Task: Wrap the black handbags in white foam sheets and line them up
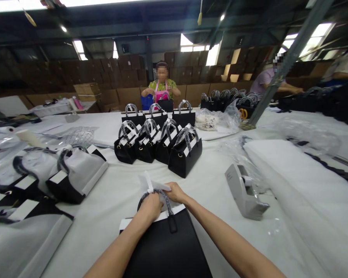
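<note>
A black handbag (165,243) stands right in front of me, with white strips along its top edge. Its handle (167,202) is wrapped in clear plastic and arches up, with a white band (149,183) around it. My left hand (151,205) is closed inside the handle loop at the bag's top; its fingertips are hidden. Just beyond the handle, my right hand (175,192) pinches the edge of a thin white sheet (159,185). Part of that sheet lies behind the handle and my left hand.
Several black handbags (185,156) stand in rows ahead. At left are more bags under whitish wraps (89,170). A grey tape dispenser (245,193) sits to the right, beside a stack of white sheets (301,185). A metal post (278,81) rises at right. Across the table works a person (162,87).
</note>
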A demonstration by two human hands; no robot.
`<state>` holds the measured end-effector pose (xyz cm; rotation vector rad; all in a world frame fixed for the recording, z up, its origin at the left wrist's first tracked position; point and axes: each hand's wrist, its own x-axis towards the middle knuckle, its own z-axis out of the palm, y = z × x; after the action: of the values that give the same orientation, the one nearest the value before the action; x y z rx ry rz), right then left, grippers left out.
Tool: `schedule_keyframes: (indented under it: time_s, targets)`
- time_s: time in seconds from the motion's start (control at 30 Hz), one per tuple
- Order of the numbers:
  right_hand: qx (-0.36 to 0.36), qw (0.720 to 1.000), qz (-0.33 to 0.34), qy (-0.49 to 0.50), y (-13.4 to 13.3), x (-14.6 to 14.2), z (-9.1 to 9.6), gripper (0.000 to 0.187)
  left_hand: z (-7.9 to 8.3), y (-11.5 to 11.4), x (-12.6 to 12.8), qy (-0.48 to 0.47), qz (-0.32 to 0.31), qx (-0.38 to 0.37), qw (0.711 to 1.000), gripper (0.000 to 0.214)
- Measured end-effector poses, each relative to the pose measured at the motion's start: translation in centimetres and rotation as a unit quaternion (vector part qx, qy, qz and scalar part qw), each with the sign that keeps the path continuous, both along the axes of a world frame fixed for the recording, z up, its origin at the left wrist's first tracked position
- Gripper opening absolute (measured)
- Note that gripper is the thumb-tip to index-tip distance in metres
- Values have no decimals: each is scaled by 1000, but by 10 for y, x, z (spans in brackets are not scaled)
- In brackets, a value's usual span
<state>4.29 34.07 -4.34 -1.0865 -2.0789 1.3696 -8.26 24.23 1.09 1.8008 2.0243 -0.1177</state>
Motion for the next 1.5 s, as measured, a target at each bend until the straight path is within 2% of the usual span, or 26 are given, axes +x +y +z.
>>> schedule_keyframes:
  time_s: [0.1,0.2,0.3,0.37,0.47,0.53,0.6,0.67,0.77,0.87,0.97,1.07,1.2,1.3,1.4,1.5]
  targets:
    - [-20,997,70,-31,-14,3,4,7,2,-4,3,5,0,11,1000,35]
    - [-45,991,108,-57,-24,4,11,6,4,-6,4,8,-5,25,1000,39]
    - [-52,990,113,-70,-26,14,26,3,6,-5,0,11,-16,24,1000,34]
    - [-39,991,96,-83,-27,25,45,2,6,-3,-4,16,-21,19,999,28]
    - [9,996,23,-90,-42,38,81,17,5,2,-10,19,-35,10,999,28]
    - [83,993,-17,-79,-69,37,102,27,5,7,-12,10,-57,-3,998,29]
    - [189,978,15,-83,-105,27,115,26,6,13,-13,-4,-86,-20,996,29]
    - [256,956,69,-128,-141,13,115,23,8,17,-12,-16,-115,-36,993,27]
    - [306,930,59,-195,-173,-2,98,30,13,17,-12,-24,-148,-40,988,25]
    - [324,920,44,-216,-174,-4,82,35,17,11,-13,-29,-168,-8,985,24]
    - [316,918,60,-232,-164,-1,79,37,26,5,-13,-33,-176,47,983,24]
    - [303,919,67,-242,-160,-1,81,41,47,7,-14,-37,-175,119,977,22]
    - [291,922,66,-248,-159,-1,81,45,92,9,-11,-51,-195,196,960,25]
    - [276,927,63,-246,-159,0,81,45,115,-6,-2,-70,-231,207,948,21]
    - [273,940,50,-199,-157,3,80,37,113,-36,5,-88,-240,198,946,19]
    - [278,952,46,-121,-154,8,72,23,94,-68,1,-101,-195,200,955,24]
